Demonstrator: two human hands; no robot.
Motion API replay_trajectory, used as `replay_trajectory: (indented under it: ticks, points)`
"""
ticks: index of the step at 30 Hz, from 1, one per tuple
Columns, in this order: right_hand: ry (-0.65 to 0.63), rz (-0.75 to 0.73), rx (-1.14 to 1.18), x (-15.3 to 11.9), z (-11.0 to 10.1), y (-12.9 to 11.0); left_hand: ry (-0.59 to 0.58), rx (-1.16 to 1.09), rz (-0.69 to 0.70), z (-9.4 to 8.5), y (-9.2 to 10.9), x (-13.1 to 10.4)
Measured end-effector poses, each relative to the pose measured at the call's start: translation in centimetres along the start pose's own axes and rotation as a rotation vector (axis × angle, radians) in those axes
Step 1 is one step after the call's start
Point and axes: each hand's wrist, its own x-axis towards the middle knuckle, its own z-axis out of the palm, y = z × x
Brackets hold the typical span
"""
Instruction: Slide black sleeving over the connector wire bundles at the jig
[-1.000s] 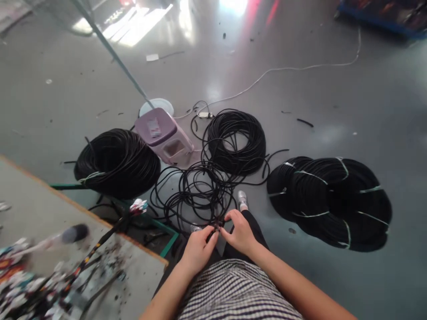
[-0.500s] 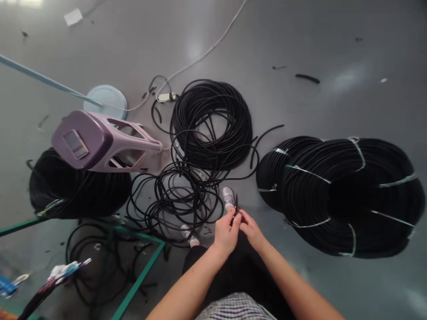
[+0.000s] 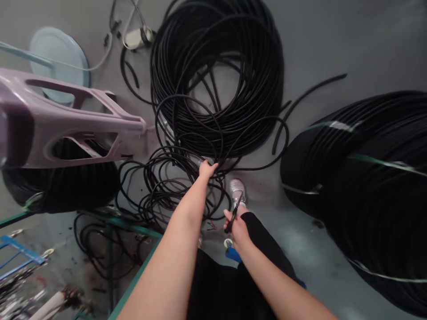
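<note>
My left hand (image 3: 207, 169) reaches down over the loose black cable (image 3: 160, 178) on the floor, at the near edge of the big cable coil (image 3: 267, 89). Its thumb sticks out away from the fingers, which are partly hidden beneath the hand; I cannot tell whether it touches the cable. Lower and to the right, my right hand (image 3: 238, 229) is closed around dark scissors (image 3: 236, 210), whose slim blades point up and away from me toward my shoe.
Another tied black coil (image 3: 373, 178) fills the right side. On the left are a pink plastic stool (image 3: 73, 115), a pale blue round base (image 3: 60, 53), a white power strip (image 3: 135, 39) and a green-edged frame (image 3: 140, 271). One cable end (image 3: 333, 79) lies out to the right.
My hands were together at the scissors; now my left hand has moved forward to the cables, leaving the scissors in my right. The view has come lower and closer to the coils.
</note>
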Motion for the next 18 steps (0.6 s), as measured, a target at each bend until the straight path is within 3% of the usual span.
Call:
replay_trajectory:
  ticks: [2, 4, 6, 8, 10, 12, 18]
  points:
    - [0.013, 0.049, 0.026, -0.1, -0.3, -1.2, 0.005, -0.036, -0.058, 3.2, 1.1, 3.3]
    - [0.046, 0.028, 0.065, -0.4, -0.9, -2.8, 0.008, -0.002, -0.122, 6.2, 1.5, 5.0]
    - [0.110, 0.006, 0.134, -0.4, -1.3, -4.0, -0.022, 0.092, -0.150, 8.5, 0.9, 5.0]
    - [0.150, 0.013, 0.176, -0.3, -1.3, -4.4, -0.074, 0.159, -0.139, 9.9, -0.9, 3.6]
    - [0.160, 0.031, 0.169, -0.2, -0.9, -4.1, -0.101, 0.141, -0.133, 10.1, -4.1, 1.1]
    - [0.162, 0.058, 0.150, -0.2, -0.1, -3.4, -0.065, 0.067, -0.170, 9.1, -8.4, -2.1]
    - [0.208, 0.108, 0.116, -0.5, 2.8, -0.9, 0.210, -0.249, -0.390, 2.7, -24.6, -12.3]
